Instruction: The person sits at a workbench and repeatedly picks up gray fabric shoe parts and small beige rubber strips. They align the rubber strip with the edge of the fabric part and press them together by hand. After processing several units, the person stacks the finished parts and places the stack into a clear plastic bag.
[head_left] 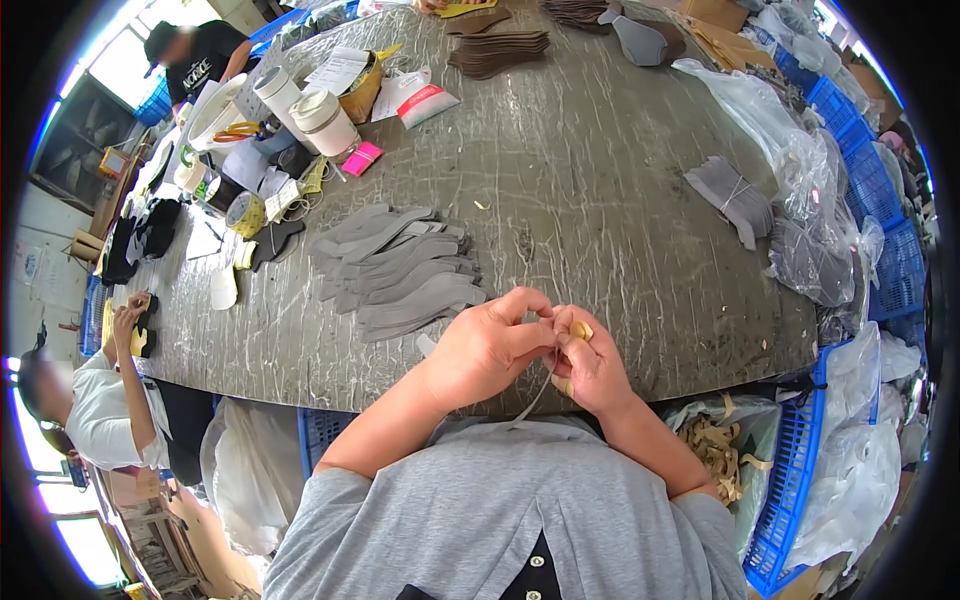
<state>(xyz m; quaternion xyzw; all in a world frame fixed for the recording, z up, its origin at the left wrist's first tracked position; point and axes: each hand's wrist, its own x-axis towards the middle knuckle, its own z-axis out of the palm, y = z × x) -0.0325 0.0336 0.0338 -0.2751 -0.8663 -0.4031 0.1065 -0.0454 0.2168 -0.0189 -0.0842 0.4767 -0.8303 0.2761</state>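
Right now both your hands meet over the near edge of the table (640, 250), just in front of your grey shirt (470, 500). Your left hand (490, 345) has its thumb and forefinger drawn together, the tips close against the fingers of the other hand; you cover the spot yourself, so I cannot tell what is pinched there. Your right hand (593, 365) is curled closed around a small yellow-tan piece (581, 329), which pokes up by the thumb. A thin pale strip (535, 398) hangs down from between your hands toward your shirt. Just beyond your left hand lies a spread of grey cut pieces (400, 270), overlapping one another in a loose row. Well apart to your right, a tied grey bundle (730, 198) rests near clear plastic bags (812, 210). At the far side sits a brown stack (498, 54). Over on your left the table is crowded: a white lidded cup (325, 125), a bright pink pad (362, 158) beside it, and a yellowish tape roll (245, 214) nearer you. Below the edge at your right, tan scraps (715, 455) lie in a plastic bag next to a blue crate (790, 480). A co-worker in a pale shirt (115, 410) is at the table's left end.
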